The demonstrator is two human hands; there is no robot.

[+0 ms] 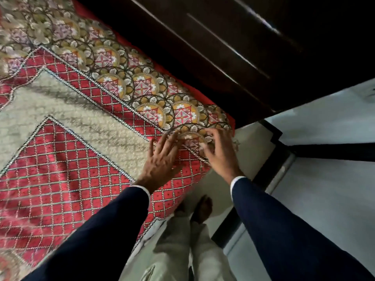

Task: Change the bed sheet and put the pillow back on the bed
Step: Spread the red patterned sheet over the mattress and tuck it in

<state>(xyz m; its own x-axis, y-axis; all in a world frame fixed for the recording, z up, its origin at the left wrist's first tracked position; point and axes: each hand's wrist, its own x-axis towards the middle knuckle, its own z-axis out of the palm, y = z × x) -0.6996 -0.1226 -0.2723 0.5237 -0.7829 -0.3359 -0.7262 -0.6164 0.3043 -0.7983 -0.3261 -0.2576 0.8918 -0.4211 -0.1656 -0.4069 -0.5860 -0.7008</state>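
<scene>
I see my left hand (162,159) lying flat on the bed sheet (67,159) with its fingers spread and straight, gripping nothing; my right hand (220,153) is at the sheet's corner with fingers bent, but the blur keeps me from telling whether they pinch the cloth or only touch it. Both hands sit just right of the frame's centre, close together, over the corner of the bed.

The sheet fills the left half of the frame, running from the upper left down to the lower left. It is red with a white lattice, has a broad cream zigzag band, and carries a border of round floral medallions along its upper edge. A strip of plain red shows just beyond that border.

Above it, across the upper middle and upper right, stands dark wooden furniture (233,47) with glossy streaks. The pale floor (324,199) takes the right side. My dark sleeves (284,230) enter from the bottom, with pale trousers (178,250) between them and a bare foot (202,209) on the floor beside the bed's edge.
</scene>
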